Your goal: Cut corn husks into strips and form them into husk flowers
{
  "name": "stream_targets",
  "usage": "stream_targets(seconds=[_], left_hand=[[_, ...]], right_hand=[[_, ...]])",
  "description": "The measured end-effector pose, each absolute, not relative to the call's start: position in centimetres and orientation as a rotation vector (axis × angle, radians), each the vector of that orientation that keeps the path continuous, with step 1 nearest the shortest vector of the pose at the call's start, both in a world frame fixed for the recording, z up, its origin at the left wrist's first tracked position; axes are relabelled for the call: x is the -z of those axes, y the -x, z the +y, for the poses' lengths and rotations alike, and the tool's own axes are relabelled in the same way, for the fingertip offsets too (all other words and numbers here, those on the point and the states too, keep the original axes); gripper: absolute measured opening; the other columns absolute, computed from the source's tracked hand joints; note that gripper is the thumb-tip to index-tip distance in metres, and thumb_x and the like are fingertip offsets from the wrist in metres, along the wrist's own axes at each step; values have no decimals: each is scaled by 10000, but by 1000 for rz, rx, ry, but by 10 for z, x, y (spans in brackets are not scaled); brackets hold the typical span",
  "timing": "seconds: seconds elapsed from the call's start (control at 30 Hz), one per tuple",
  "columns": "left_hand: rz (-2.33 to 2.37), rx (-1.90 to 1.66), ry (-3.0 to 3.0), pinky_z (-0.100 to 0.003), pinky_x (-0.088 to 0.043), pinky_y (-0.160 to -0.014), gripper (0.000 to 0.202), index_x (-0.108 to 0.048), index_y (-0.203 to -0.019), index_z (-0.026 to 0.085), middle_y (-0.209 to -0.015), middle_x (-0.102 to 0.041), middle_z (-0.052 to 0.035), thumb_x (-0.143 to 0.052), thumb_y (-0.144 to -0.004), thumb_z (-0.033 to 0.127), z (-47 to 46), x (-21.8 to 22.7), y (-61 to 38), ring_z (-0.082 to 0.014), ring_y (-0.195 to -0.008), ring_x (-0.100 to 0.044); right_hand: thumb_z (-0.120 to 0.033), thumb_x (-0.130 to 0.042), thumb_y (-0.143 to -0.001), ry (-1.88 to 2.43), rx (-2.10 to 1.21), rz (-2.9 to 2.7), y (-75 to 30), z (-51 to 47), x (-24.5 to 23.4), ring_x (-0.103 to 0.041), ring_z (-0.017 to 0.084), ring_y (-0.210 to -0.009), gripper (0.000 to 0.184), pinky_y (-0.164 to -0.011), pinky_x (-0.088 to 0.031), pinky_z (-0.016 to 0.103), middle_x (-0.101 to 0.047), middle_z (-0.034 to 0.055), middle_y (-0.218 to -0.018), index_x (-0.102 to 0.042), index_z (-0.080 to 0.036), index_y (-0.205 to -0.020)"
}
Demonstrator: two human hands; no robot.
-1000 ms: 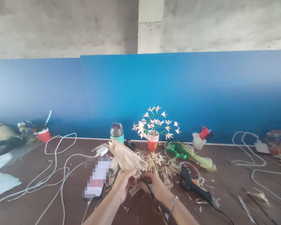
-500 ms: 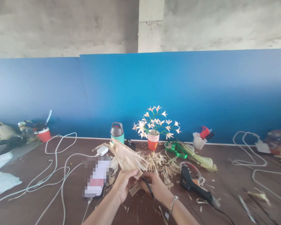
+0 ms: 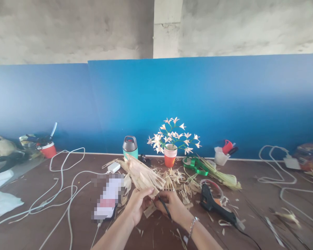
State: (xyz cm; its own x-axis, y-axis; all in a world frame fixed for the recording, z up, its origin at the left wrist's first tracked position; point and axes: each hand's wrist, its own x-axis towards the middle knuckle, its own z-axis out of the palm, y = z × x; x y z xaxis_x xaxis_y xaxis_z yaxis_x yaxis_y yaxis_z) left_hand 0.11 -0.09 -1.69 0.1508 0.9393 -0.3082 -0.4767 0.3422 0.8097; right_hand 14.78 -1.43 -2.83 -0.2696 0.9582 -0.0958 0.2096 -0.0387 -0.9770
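Note:
Near the front of the table, my left hand point(image 3: 138, 205) pinches the lower end of a wide, pale dried corn husk point(image 3: 143, 173) between thumb and fingers. The husk fans upward and leans away to the left. Close beside it, my right hand point(image 3: 173, 206) is closed round scissors point(image 3: 164, 205); a black handle loop shows below the fingers, while the blades are mostly hidden at the husk's lower edge. Cut husk pieces point(image 3: 173, 178) lie just behind my hands. Beyond them stands a red-and-white paper cup point(image 3: 170, 158) with small husk flowers point(image 3: 173, 135) on green stems.
A phone point(image 3: 108, 198) and white cables point(image 3: 65, 198) lie to the left. On the right are a black glue gun point(image 3: 216, 206), green tape point(image 3: 198, 166) and a bundle of stalks point(image 3: 224, 177). A teal bottle point(image 3: 130, 149) stands by the blue partition point(image 3: 156, 93).
Almost nothing differs. Both hands keep the same hold on the husk and the scissors; the whole view has shifted very slightly.

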Motion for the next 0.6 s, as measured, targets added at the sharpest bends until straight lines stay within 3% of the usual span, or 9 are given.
stream_targets(seconds=[0.37,0.6], left_hand=[[1051,-1503,-637,-235,-465,-572,204,-638,-784,152,-716,-664,-15,-726,-621,236,19,15,20,-138,-632,-614],[1102,-1425,-902,-274,-467,-588,226,-657,-799,129,-693,-684,-39,-684,-626,272,16,9,21,-189,-656,-630]], right_hand=[[-287,-613,-653,1277,-1710,-1588,-163,-20,15,-466,71,-351,189,-362,-369,172,-547,-57,-432,-611,-139,-771],[-364,-639,-641,1261,-1723,-1536,-167,-17,16,-451,67,-299,279,-326,-344,167,-557,-51,-411,-621,-124,-782]])
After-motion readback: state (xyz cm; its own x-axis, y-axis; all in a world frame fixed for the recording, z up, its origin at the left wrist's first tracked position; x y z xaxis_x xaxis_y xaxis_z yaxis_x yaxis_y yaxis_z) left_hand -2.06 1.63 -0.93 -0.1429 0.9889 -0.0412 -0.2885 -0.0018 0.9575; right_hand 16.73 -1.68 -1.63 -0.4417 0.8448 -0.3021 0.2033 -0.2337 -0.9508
